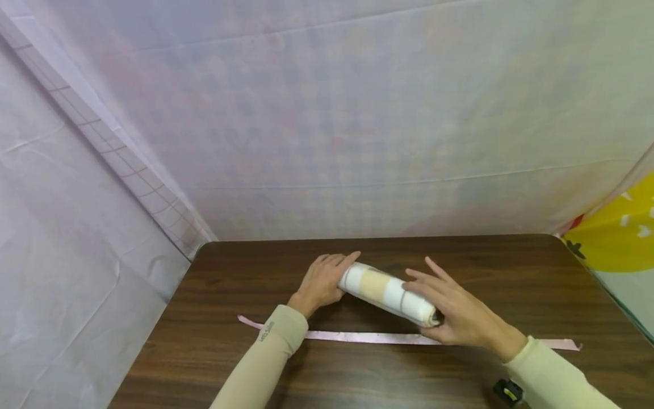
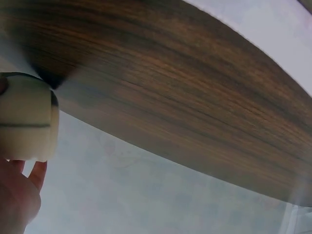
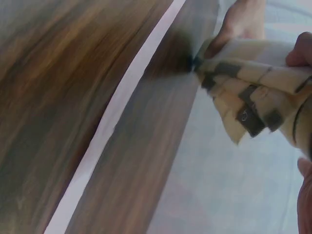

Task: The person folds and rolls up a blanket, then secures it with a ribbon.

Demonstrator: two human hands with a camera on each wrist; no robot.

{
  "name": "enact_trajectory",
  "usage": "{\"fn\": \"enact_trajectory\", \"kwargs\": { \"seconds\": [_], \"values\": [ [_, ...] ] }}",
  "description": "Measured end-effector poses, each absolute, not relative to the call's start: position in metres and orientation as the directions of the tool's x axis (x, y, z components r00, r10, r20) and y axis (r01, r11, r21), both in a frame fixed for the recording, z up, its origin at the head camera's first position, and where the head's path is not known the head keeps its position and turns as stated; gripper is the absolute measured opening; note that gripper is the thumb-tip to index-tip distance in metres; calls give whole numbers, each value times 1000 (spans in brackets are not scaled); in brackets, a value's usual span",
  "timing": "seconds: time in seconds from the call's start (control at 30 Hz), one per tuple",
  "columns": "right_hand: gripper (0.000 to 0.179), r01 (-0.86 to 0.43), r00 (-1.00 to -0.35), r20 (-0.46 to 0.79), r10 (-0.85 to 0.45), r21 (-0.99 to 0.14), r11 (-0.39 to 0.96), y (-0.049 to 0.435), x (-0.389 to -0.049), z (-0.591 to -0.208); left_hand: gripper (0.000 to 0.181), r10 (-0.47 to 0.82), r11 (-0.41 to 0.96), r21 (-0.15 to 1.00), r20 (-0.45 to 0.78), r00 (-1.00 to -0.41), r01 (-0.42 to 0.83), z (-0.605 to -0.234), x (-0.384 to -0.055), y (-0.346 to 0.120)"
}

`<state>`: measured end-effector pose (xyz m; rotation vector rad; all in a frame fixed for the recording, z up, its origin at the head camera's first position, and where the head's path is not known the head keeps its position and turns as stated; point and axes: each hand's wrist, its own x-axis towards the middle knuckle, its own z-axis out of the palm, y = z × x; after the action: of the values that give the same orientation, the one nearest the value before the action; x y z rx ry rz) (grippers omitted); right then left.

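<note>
Here, left grip (image 1: 323, 282) and right grip (image 1: 461, 311) both hold a rolled cloth (image 1: 380, 288)

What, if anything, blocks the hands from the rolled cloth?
Nothing visible: the left hand holds one end of the rolled cloth, the right hand touches the other. The pink strip on the table isn't between them.

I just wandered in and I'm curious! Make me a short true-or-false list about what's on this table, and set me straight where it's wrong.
1. The left-hand grip and right-hand grip both touch the rolled cloth. True.
2. The pink strip is wound round the rolled cloth. False: it lies stretched out along the table.
3. Pale sleeves cover both forearms. True.
4. The tabletop is plain white. False: it is dark brown with a wood grain.
</note>
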<state>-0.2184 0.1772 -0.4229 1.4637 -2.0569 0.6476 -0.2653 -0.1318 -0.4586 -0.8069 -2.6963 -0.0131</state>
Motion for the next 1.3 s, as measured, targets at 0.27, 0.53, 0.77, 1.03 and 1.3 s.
{"fn": "enact_trajectory", "kwargs": {
  "seconds": [0.27, 0.53, 0.77, 1.03, 1.3],
  "values": [
    [62, -963, -251, 622, -741, -86, 254, 165, -186, -411, 94, 603, 782, -97, 367, -708, 616, -456, -266, -123],
    [75, -968, -224, 545, -808, -26, 251, 152, -156, -405, 86, 647, 736, -141, 435, -626, 662, -456, -267, -110],
    [66, -993, -66, 513, -856, 47, 105, 139, -135, -412, 83, 703, 687, -161, 393, -593, 708, -460, -264, -96],
    [47, -955, 81, 556, -827, 279, 95, 123, -122, -441, 81, 784, 595, -226, 372, -496, 771, -468, -256, -77],
    [46, -949, 146, 600, -787, 310, 61, 124, -122, -463, 67, 830, 553, -334, 294, -473, 763, -467, -252, -68]
  ]
}}
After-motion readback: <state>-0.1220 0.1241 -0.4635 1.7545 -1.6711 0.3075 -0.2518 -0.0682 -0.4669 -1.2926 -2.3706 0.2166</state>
